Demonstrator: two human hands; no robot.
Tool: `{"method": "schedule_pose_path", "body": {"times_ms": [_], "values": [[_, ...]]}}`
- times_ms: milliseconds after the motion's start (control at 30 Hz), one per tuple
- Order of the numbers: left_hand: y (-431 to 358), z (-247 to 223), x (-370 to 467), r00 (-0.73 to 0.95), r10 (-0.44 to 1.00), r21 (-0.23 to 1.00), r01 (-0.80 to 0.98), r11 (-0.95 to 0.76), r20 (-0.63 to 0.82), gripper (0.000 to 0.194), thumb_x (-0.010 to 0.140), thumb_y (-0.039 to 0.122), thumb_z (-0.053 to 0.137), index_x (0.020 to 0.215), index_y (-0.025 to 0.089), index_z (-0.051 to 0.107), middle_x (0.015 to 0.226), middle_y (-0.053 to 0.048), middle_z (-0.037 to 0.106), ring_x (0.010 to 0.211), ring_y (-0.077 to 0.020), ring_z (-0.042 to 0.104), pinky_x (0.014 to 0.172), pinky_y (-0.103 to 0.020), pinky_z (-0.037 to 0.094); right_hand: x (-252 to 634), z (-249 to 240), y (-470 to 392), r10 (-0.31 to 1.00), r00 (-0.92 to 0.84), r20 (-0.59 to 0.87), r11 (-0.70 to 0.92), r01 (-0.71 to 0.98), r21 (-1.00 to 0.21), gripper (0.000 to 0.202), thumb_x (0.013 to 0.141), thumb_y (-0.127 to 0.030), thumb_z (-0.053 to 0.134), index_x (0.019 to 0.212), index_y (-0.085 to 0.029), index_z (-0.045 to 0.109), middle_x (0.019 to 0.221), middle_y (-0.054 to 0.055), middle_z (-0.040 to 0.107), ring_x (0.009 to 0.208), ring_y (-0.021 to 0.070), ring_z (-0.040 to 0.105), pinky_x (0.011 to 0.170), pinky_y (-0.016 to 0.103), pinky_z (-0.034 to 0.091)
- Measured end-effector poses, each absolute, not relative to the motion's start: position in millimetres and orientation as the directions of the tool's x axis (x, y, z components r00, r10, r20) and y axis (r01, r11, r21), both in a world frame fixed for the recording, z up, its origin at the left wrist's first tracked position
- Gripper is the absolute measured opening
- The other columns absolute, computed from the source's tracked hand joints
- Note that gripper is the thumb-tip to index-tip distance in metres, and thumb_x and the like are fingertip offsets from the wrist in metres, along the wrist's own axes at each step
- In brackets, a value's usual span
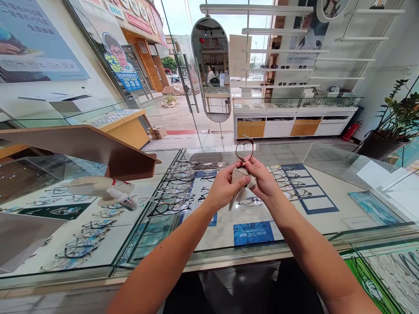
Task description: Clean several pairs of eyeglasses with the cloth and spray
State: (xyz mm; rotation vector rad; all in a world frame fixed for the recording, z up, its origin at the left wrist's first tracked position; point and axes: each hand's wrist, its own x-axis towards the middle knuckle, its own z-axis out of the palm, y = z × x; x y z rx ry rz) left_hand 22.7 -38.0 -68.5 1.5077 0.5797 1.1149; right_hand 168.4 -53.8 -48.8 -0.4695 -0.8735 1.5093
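A pair of glasses (245, 150) with a dark reddish, round rim is held up over the glass counter. One lens stands upright above my fingertips; the other part of the frame is hidden by my hands and a cloth. My left hand (222, 187) is closed on the greyish-beige cloth (237, 175), its thumb pressed across it, and a loose end hangs below. With thumb and fingers together, my right hand (264, 178) grips the glasses just under the raised lens. Both hands are close together, near touching.
The glass counter (209, 253) displays rows of glasses (175, 187) and a blue card (253, 234). At left lie a white bottle (122, 199) and a beige rounded object (87, 187), near a brown board (81, 146). An oval mirror (211, 69) stands beyond.
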Motion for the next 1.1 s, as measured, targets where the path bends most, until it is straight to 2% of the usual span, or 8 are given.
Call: {"method": "schedule_pose_path", "body": {"times_ms": [200,300,400,500,600,800,967,1100], "values": [[-39,-66,19,0.515,0.793,0.944,-0.126,-0.305,0.325,0.051,0.092,0.066,0.077,0.098,0.017,0.069,0.086,-0.004,0.067,0.075,-0.0171,0.057,0.068,-0.028,0.047,171,-48,-52,0.963,-0.14,0.231,0.08,-0.671,-0.737,0.038,0.07,-0.043,0.102,0.082,-0.025,0.071,0.091,0.0,0.074,0.084,0.0144,0.064,0.077,0.023,0.056],[-39,-65,15,0.542,0.783,0.947,-0.087,-0.31,0.306,0.048,0.094,0.063,0.076,0.103,0.017,0.07,0.087,-0.004,0.068,0.076,-0.0174,0.057,0.07,-0.029,0.047,172,-49,-50,0.963,-0.133,0.235,0.087,-0.67,-0.737,0.038,0.071,-0.044,0.102,0.081,-0.025,0.07,0.09,0.0,0.073,0.085,0.0148,0.064,0.078,0.024,0.056],[-40,-65,15,0.527,0.785,0.938,-0.069,-0.341,0.324,0.049,0.094,0.061,0.077,0.12,0.019,0.072,0.105,-0.007,0.074,0.092,-0.0217,0.066,0.081,-0.032,0.053,171,-51,-49,0.969,-0.106,0.223,0.101,-0.653,-0.75,0.04,0.071,-0.047,0.1,0.083,-0.025,0.07,0.09,0.001,0.073,0.086,0.0166,0.065,0.08,0.027,0.057],[-42,-66,18,0.49,0.786,0.918,-0.083,-0.388,0.377,0.057,0.097,0.064,0.072,0.136,0.023,0.07,0.134,-0.012,0.074,0.121,-0.0279,0.068,0.099,-0.037,0.056,170,-52,-47,0.971,-0.099,0.219,0.104,-0.65,-0.753,0.039,0.072,-0.049,0.099,0.082,-0.025,0.07,0.091,0.001,0.073,0.089,0.018,0.067,0.083,0.029,0.058],[-42,-66,20,0.485,0.775,0.903,-0.082,-0.421,0.405,0.058,0.099,0.067,0.068,0.138,0.025,0.069,0.142,-0.012,0.072,0.133,-0.0296,0.065,0.112,-0.04,0.052,171,-52,-46,0.97,-0.111,0.217,0.089,-0.669,-0.738,0.038,0.072,-0.047,0.099,0.082,-0.024,0.071,0.09,0.0,0.074,0.086,0.0158,0.066,0.081,0.027,0.058],[-40,-68,20,0.487,0.802,0.928,-0.055,-0.368,0.346,0.049,0.095,0.062,0.075,0.118,0.018,0.074,0.105,-0.009,0.077,0.095,-0.0248,0.069,0.087,-0.036,0.056,170,-54,-46,0.973,-0.107,0.206,0.077,-0.686,-0.723,0.037,0.074,-0.045,0.099,0.083,-0.024,0.07,0.09,0.0,0.074,0.083,0.0152,0.067,0.08,0.027,0.059],[-44,-69,24,0.372,0.814,0.885,-0.046,-0.463,0.445,0.046,0.094,0.056,0.077,0.119,0.017,0.073,0.107,-0.009,0.076,0.095,-0.0237,0.068,0.09,-0.035,0.054,165,-57,-47,0.974,-0.096,0.207,0.084,-0.696,-0.713,0.038,0.073,-0.046,0.1,0.084,-0.026,0.069,0.094,0.0,0.077,0.09,0.017,0.07,0.086,0.029,0.061],[-46,-69,27,0.293,0.827,0.872,-0.064,-0.484,0.48,0.049,0.096,0.062,0.073,0.119,0.018,0.073,0.104,-0.008,0.077,0.091,-0.0226,0.068,0.085,-0.034,0.055,157,-57,-51,0.974,-0.061,0.216,0.117,-0.681,-0.722,0.042,0.072,-0.048,0.1,0.082,-0.026,0.066,0.097,0.0,0.079,0.095,0.0174,0.072,0.091,0.029,0.061]]}}
